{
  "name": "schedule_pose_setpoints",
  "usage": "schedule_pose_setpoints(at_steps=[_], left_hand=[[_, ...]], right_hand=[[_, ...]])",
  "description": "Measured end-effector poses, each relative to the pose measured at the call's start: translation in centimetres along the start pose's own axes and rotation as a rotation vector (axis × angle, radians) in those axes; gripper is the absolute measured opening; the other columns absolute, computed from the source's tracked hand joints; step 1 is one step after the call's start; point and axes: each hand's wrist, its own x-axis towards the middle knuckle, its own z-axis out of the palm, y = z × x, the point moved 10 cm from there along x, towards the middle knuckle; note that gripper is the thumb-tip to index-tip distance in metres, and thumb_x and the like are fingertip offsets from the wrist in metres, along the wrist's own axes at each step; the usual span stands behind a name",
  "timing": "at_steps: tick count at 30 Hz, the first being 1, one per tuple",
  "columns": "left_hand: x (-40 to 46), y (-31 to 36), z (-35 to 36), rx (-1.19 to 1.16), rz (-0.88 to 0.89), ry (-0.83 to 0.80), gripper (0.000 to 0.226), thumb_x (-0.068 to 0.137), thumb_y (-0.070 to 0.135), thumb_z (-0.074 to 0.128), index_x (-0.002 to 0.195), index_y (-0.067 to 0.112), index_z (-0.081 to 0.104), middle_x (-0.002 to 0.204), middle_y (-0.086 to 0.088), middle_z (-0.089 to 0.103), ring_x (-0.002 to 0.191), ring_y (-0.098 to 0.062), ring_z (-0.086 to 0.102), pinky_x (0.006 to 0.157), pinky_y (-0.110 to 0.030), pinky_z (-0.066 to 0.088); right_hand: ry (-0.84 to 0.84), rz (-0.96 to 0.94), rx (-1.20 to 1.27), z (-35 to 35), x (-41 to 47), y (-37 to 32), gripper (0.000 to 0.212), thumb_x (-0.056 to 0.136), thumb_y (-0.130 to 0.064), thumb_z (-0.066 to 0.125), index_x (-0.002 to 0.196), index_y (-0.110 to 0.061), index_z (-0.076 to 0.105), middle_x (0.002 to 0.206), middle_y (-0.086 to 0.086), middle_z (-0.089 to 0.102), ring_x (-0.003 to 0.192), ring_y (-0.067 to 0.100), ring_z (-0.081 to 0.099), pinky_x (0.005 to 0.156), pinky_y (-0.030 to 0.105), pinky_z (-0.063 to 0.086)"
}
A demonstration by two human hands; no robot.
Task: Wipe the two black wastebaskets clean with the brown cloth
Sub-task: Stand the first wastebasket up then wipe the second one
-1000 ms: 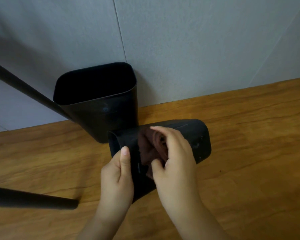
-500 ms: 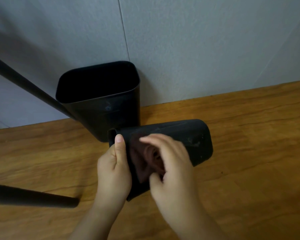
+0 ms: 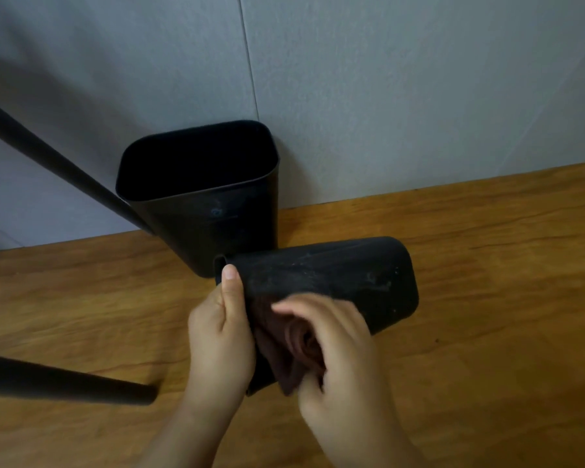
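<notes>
Left hand (image 3: pixel 222 336): you grip the rim end of the tipped wastebasket (image 3: pixel 335 282), thumb (image 3: pixel 232 282) laid straight up its outer wall, other fingers hidden behind/inside.
Right hand (image 3: pixel 338 352): curled round the brown cloth (image 3: pixel 294 346), pinching it w/ thumb below & fingers over the top; hand is blurred.
Brown cloth: bunched, pressed on the near side wall of the tipped wastebasket, close to its open end, betw. your two hands.
Tipped wastebasket: black, on its side, open end toward you & left, closed base to the right; pale dusty smears on the upper wall. Whether it rests on the floor (image 3: pixel 487 265) or you hold it just above, can't tell.
Upright wastebasket (image 3: pixel 213 211): black, standing w/ mouth up, against the grey wall (image 3: pixel 385 96); just behind the tipped one, touching or nearly so.
Floor: wood-grain brown, under both baskets.
Black poles: one (image 3: pixel 54 163) slants from the left edge down to the upright basket's side; another (image 3: pixel 65 380) lies low at left, its end near your left wrist.
</notes>
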Motion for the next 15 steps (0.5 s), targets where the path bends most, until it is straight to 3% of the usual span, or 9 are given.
schedule_pose_setpoints(at_steps=[3,6,10,12,15], left_hand=[[-0.1,-0.6,-0.3,0.008,-0.063,0.014,0.074,0.089,0.056,0.028,0.074,-0.011,0.055,0.069,-0.024,0.06,0.068,-0.034,0.061,0.067,-0.048,0.051],[-0.2,-0.2,-0.1,0.011,-0.058,0.011,0.075,0.091,0.056,0.028,0.076,-0.013,0.054,0.068,-0.027,0.057,0.067,-0.04,0.058,0.064,-0.05,0.051],[0.2,0.4,-0.3,0.019,0.002,0.031,0.069,0.096,0.049,0.028,0.068,-0.01,0.049,0.061,-0.024,0.054,0.06,-0.039,0.054,0.059,-0.05,0.047],[0.3,0.4,-0.5,0.004,-0.002,0.028,0.071,0.093,0.052,0.029,0.069,-0.011,0.052,0.066,-0.028,0.056,0.064,-0.04,0.056,0.062,-0.051,0.048],[0.2,-0.5,-0.8,-0.005,-0.067,0.03,0.07,0.093,0.051,0.029,0.08,-0.011,0.058,0.079,-0.026,0.063,0.075,-0.035,0.062,0.072,-0.047,0.052]], right_hand=[[0.042,0.03,-0.079,-1.0,0.3,2.2,0.042,0.076,-0.029,0.055,0.117,-0.035,0.058,0.117,-0.022,0.056,0.115,0.002,0.05,0.099,0.033,0.046],[0.153,0.098,-0.059,-2.5,2.1,2.4,0.05,0.072,-0.02,0.049,0.12,-0.026,0.06,0.119,-0.014,0.058,0.117,0.006,0.049,0.104,0.036,0.044],[0.028,-0.031,-0.009,-0.2,1.9,-0.8,0.048,0.075,-0.018,0.045,0.118,-0.034,0.058,0.121,-0.022,0.055,0.119,0.003,0.046,0.103,0.028,0.039],[-0.032,-0.068,-0.02,0.4,0.6,-0.5,0.048,0.076,-0.013,0.062,0.116,-0.038,0.057,0.12,-0.025,0.055,0.118,0.002,0.047,0.1,0.032,0.043],[0.018,0.006,-0.098,-1.1,0.3,2.7,0.043,0.074,-0.023,0.064,0.114,-0.035,0.059,0.117,-0.018,0.059,0.117,0.008,0.051,0.098,0.041,0.046]])
